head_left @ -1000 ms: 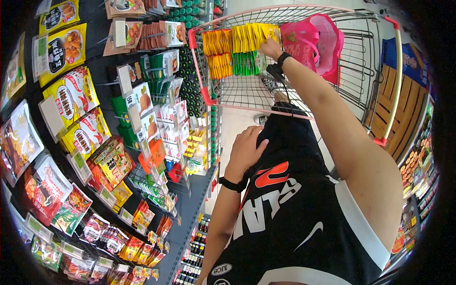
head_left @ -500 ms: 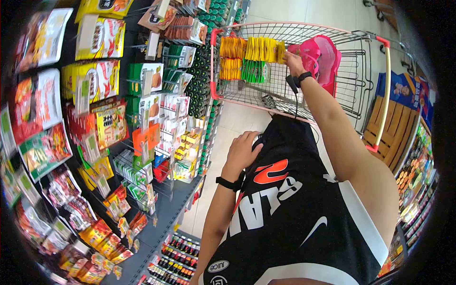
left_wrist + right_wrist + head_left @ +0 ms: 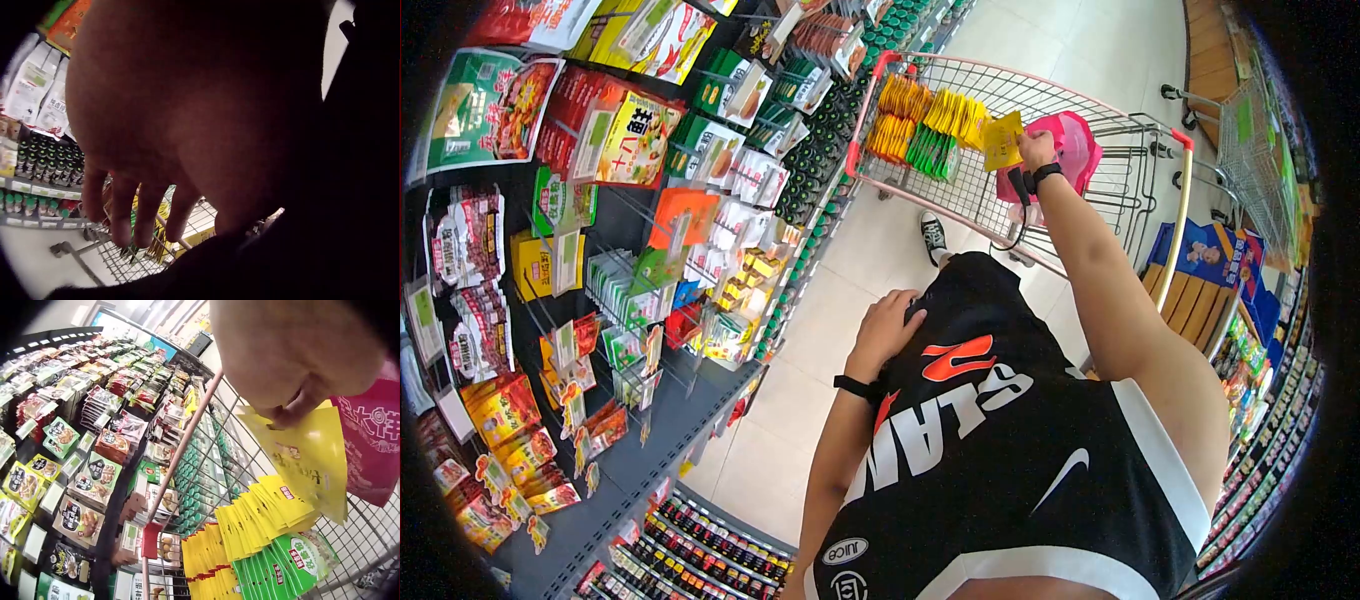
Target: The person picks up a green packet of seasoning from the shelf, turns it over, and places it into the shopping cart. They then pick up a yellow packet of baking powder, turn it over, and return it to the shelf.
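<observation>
While the right hand (image 3: 1034, 150) pinches a single yellow packet (image 3: 1003, 140) by its top edge, thumb against curled fingers in the right wrist view, the packet hangs above the shopping cart (image 3: 1175, 215), at about 1 o'clock from the person's torso and just right of the rows of packets (image 3: 925, 122) standing along the cart's far side. The left hand (image 3: 887, 327) holds nothing; its fingers lie relaxed and spread flat against the black shorts (image 3: 980, 300) at the hip. Risk 1: the grip is thin, on one corner only, so the slick packet could slip and drop flat onto the wire floor of the cart instead of standing in line. Risk 2: the standing yellow, orange and green rows lean on each other with no divider visible; pushing the packet in could fan them out or topple a row. Risk 3: the pink bag (image 3: 1076, 150) sits just beside the hand, at its 3 o'clock, and could snag the packet or the wrist strap. Risk 4: the cart looks unbraced, so a push may roll it toward the shelf (image 3: 650, 230) at 10 o'clock.
</observation>
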